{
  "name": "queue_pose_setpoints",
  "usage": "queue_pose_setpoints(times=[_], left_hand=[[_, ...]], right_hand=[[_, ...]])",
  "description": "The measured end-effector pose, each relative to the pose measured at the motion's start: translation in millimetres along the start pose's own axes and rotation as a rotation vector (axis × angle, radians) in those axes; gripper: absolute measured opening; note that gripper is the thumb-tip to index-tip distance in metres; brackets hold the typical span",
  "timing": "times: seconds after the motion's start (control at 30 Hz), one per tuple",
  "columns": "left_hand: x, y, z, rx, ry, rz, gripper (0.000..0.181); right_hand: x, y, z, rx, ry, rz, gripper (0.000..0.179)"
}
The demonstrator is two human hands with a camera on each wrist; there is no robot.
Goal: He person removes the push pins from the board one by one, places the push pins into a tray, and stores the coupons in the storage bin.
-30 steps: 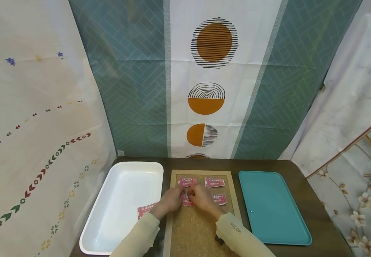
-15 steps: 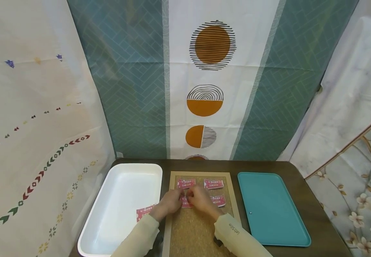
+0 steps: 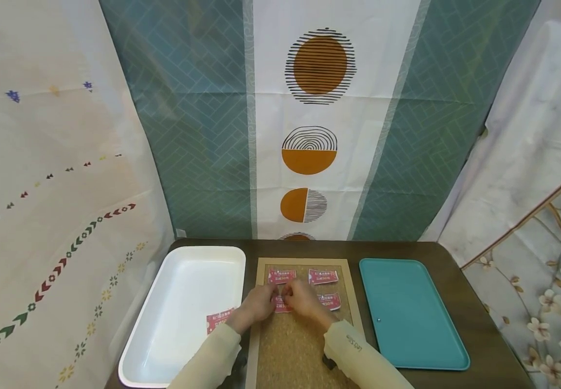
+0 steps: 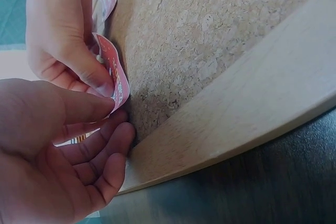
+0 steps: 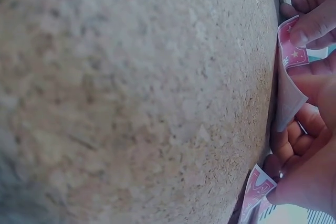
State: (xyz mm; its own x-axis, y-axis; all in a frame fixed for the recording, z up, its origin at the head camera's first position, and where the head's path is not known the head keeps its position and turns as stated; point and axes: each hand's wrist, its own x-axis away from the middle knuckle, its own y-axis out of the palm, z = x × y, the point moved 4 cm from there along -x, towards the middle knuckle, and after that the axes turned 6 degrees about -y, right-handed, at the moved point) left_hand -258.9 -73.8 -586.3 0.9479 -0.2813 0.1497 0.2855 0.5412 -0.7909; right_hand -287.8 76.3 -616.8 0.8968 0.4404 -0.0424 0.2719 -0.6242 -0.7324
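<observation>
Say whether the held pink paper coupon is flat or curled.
Curled: both wrist views show the coupon bowed, with a corner off the tan cork.

We are looking at a small curtained-off work nook; whether it belongs to a home or a studio, we cannot tell. Green-and-white fabric printed with orange circles [image 3: 309, 116] hangs behind the far edge of the dark brown tabletop [image 3: 480, 337], cream patterned fabric [image 3: 66, 178] screens its left edge, and white flower-printed fabric [image 3: 519, 200] its right.
</observation>
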Motion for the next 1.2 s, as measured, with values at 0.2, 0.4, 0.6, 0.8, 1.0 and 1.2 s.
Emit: queue_pose_setpoints(times=[0.2, 0.4, 0.6, 0.8, 1.0, 1.2], left_hand=[[0.5, 1.6, -0.5, -0.002, 0.001, 0.007, 0.018], [0.5, 1.9, -0.3, 0.001, -0.006, 0.005, 0.019], [-0.1, 1.9, -0.4, -0.011, -0.008, 0.01, 0.018], [0.4, 2.0, 0.2, 0.001, -0.014, 0.005, 0.019], [0.8, 0.9, 1.7, 0.01, -0.024, 0.001, 0.02], [1.2, 2.3, 1.8, 0.016, -0.028, -0.001, 0.022]], right_hand=[[1.3, 1.6, -0.3, -0.022, 0.005, -0.008, 0.009], [1.0, 2.6, 0.6, -0.023, 0.001, -0.006, 0.009], [1.2, 3.0, 1.2, -0.01, 0.006, -0.003, 0.006], [1.6, 1.9, -0.5, -0.012, -0.011, 0.007, 0.005], [1.3, 1.8, -1.6, -0.018, -0.059, 0.032, 0.007], [1.7, 1.4, -2.5, -0.021, -0.064, 0.034, 0.008]])
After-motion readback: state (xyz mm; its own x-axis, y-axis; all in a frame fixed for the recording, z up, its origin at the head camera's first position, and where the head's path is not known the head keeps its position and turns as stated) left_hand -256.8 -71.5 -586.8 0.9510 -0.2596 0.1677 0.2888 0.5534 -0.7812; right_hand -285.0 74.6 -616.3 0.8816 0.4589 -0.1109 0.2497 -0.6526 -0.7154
